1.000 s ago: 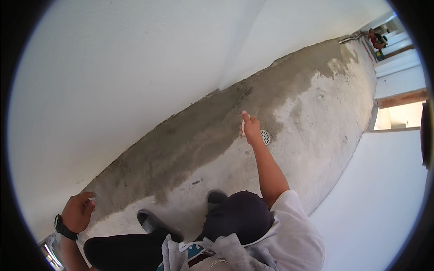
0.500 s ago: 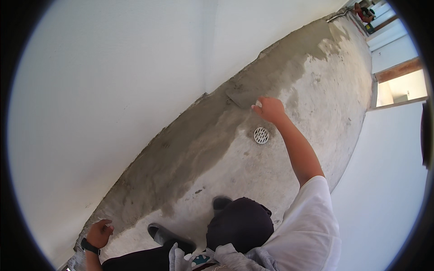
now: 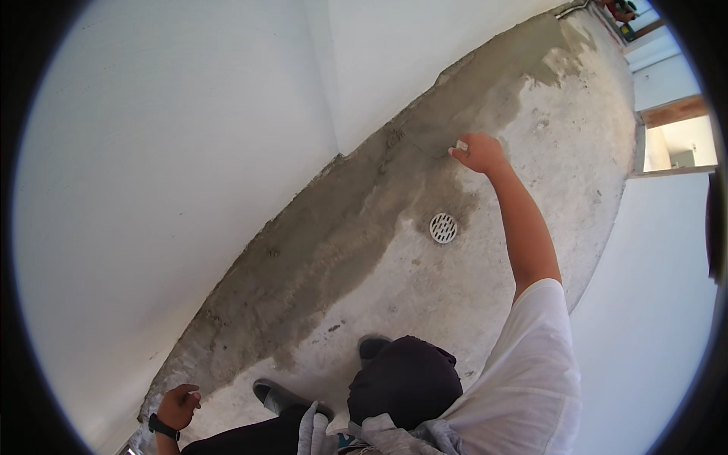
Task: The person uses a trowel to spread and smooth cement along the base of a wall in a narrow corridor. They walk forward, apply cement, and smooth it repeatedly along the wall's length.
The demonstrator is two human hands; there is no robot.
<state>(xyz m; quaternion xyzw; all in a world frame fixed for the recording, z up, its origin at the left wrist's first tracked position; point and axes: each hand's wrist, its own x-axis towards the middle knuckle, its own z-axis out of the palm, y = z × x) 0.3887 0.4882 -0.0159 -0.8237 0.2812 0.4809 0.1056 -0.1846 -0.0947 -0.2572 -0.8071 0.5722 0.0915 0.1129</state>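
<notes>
My right hand [image 3: 479, 153] reaches far out over the floor, its fingers wrapped round the pale handle of a trowel [image 3: 432, 150]. The thin grey blade lies almost flat on a band of wet grey mortar [image 3: 326, 243] along the wall's foot and hardly stands out from it. At the lower left, my left hand [image 3: 178, 406], with a dark wristband, hovers by the near end of the band. Its fingers are curled in; whether anything is between them is hidden. A round white drain grate [image 3: 443, 227] sits in the floor, nearer to me than the trowel.
A white wall [image 3: 189, 136] with a projecting corner borders the mortar on the left. Dry pale concrete [image 3: 409, 296] stretches to the right. My dark shoes [image 3: 277, 398] stand on it. At the far right are a framed opening [image 3: 679, 144] and some red and green items [image 3: 623, 15].
My right hand has moved farther away and slightly right, with the trowel sliding over the mortar. More smeared mortar shows beyond the drain grate. The left hand has shifted slightly down and right in view.
</notes>
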